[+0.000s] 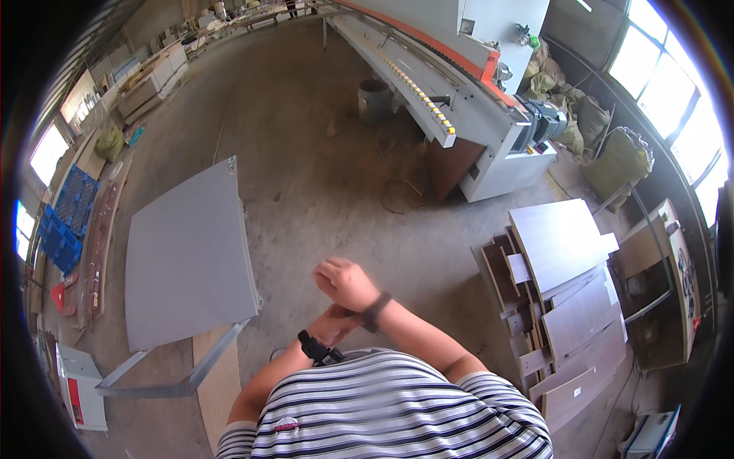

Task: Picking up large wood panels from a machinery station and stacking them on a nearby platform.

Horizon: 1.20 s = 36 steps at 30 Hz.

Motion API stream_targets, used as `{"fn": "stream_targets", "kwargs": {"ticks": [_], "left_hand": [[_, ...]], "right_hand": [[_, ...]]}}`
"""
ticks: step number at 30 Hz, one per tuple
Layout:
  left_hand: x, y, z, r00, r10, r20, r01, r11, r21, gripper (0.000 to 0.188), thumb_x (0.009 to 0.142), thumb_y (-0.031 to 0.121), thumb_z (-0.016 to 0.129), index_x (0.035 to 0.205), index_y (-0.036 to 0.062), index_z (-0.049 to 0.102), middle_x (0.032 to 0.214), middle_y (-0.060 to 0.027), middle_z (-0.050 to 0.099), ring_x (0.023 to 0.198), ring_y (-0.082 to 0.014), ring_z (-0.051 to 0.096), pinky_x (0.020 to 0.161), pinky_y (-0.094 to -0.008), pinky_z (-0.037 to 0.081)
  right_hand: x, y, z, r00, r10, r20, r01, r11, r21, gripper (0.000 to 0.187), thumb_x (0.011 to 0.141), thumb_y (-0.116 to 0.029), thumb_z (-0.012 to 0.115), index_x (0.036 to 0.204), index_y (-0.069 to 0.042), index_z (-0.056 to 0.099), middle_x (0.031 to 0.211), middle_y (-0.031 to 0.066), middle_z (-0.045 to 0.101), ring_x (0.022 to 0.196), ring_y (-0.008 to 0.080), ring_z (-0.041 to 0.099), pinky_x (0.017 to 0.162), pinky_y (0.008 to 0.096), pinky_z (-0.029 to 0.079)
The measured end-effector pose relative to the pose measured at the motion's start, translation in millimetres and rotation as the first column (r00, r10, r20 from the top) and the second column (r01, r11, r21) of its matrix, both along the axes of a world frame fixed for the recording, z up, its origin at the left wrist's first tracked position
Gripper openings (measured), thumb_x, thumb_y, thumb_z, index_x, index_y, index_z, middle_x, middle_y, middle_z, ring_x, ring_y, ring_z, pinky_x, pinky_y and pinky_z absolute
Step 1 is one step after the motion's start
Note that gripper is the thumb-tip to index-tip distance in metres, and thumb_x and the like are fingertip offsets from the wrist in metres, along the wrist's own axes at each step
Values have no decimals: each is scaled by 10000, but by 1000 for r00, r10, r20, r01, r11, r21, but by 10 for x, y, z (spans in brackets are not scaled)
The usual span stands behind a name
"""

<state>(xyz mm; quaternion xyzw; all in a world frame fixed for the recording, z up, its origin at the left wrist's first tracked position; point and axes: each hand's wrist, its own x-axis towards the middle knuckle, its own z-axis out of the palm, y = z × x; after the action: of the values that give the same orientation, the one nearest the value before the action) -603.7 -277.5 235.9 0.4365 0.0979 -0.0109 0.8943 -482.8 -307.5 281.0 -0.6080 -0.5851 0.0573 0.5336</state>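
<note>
My right hand (346,283) is raised in front of my chest with its fingers curled in a loose fist, and I see nothing in it. A dark wristband (375,310) circles my right wrist. Just below, my left hand (332,325) meets that wrist, its fingers closed at the band and partly hidden behind the right wrist. A black strap with a small device (316,348) is on my left wrist. Both forearms cross close to my striped shirt.
Left stands a cart with a large grey panel (187,260) and a metal handle (153,390). Right is a stack of pale and brown boards (569,245). Ahead is a long grey-orange machine (489,145) with a bin (375,99) beneath; sacks (619,161) line the right wall.
</note>
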Motion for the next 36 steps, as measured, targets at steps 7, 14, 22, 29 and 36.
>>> {"fn": "stream_targets", "kwargs": {"ticks": [7,14,22,29,36], "left_hand": [[238,-149,117,989,-130,-75,142,974,180,387,838,122,579,1185,-7,468,1114,-84,536,1035,-165,487,909,-315,392],[-298,346,-1420,851,356,-386,-195,897,396,294,911,294,482,1083,58,515,952,-74,604,835,-132,590,755,-256,477],[-2804,74,-2977,438,649,-622,559,345,754,309,792,364,511,785,79,630,734,-119,644,690,-230,627,632,-360,484],[-2535,146,-3287,513,370,-774,479,625,616,292,801,326,558,836,46,634,806,-90,645,753,-201,607,691,-339,473],[-804,950,-2507,761,507,-404,-32,652,757,213,845,232,553,839,24,596,785,-46,626,705,-117,592,665,-263,472]], "right_hand": [[340,-218,-77,402,77,-913,-180,984,3,271,901,-225,469,788,3,562,726,18,571,662,113,536,639,261,465],[815,-977,-1296,998,-51,-32,22,805,-593,192,829,-226,505,833,-52,587,815,199,594,766,377,572,641,417,462],[950,-2841,-3474,996,-91,-2,15,195,-981,373,825,-323,427,973,-50,634,1029,202,595,982,336,572,837,411,453],[1185,-3524,-4659,974,-224,-32,-33,0,-999,377,824,-351,433,964,-61,630,1021,203,594,986,346,563,819,415,452],[1573,-2126,-3862,958,-257,-127,57,608,-792,313,827,-306,444,878,-64,635,935,178,618,890,350,587,749,439,474]]}}
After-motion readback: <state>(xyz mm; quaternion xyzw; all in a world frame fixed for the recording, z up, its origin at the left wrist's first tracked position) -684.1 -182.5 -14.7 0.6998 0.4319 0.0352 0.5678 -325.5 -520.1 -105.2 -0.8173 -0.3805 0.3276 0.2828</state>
